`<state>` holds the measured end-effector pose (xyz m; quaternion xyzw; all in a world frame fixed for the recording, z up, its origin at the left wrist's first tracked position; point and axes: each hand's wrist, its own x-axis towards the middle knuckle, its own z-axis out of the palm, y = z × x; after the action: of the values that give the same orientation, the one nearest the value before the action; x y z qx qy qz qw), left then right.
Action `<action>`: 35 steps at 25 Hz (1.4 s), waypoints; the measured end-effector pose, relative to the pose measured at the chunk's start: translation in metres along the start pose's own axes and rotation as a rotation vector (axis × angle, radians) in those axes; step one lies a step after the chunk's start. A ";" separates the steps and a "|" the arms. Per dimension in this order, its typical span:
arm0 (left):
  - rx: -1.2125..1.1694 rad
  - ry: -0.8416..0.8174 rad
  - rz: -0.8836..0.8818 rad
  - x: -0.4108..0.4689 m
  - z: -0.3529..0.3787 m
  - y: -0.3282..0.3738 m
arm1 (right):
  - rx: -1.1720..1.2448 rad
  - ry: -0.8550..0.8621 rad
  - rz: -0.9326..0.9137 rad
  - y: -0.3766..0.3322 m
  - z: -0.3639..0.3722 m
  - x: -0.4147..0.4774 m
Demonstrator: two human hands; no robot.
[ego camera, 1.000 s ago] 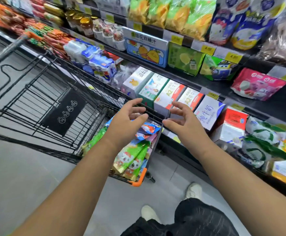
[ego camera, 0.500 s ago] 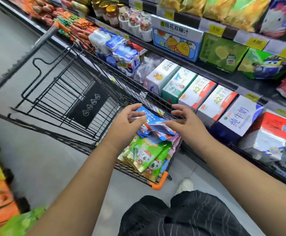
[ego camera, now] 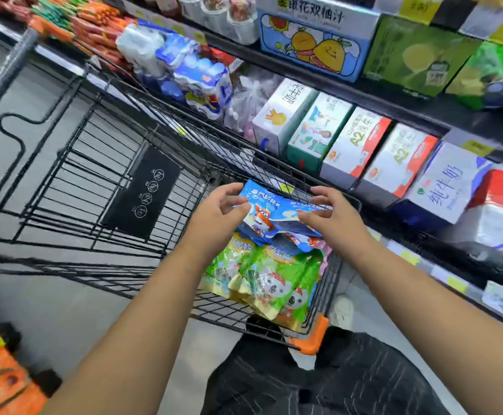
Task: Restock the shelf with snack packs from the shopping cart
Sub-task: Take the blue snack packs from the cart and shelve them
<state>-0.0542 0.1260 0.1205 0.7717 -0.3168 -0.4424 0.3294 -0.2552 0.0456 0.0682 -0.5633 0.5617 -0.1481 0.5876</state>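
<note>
1. Position of the work item. The blue snack pack (ego camera: 274, 209) lies on top of the heap at the near end of the shopping cart (ego camera: 64, 187). It rests on the green snack packs (ego camera: 274, 280), which fill that corner. It has not been moved to the shelf (ego camera: 394, 104).

2. State of the grip. My left grip (ego camera: 217, 214) pinches the left edge of the blue snack pack, thumb on the printed face and fingers curled behind the edge. My right grip (ego camera: 334, 217) pinches the right edge in the same way, with its fingers fanned over the top.

3. Reason for this hold. The pack is a soft, slack pouch. I judge that holding both edges keeps it flat and stops it folding or dragging the packs below as it lifts. I take the top pack first because nothing weighs on it.

4. Reason for the cart position. The cart stands just beside the shelf, next to the milk cartons (ego camera: 355, 145), which keeps the carry short.

5. Change from the earlier frames. One second ago both grips hung spread above the cart and held nothing. Half a second ago they were closing on this pack. Now both are clamped on it, and my view has dropped toward the cart.
</note>
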 end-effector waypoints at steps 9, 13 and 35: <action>0.203 -0.220 -0.004 0.120 0.001 -0.051 | 0.027 0.264 0.267 0.057 0.047 0.070; 0.256 -0.254 -0.043 0.161 0.016 -0.079 | -0.036 0.340 0.355 0.084 0.050 0.095; 0.117 -0.154 -0.448 0.268 0.062 -0.182 | -0.561 -0.020 0.777 0.116 0.049 0.185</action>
<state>0.0357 0.0091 -0.1743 0.8044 -0.1868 -0.5429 0.1527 -0.2076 -0.0414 -0.1323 -0.4500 0.7432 0.2453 0.4301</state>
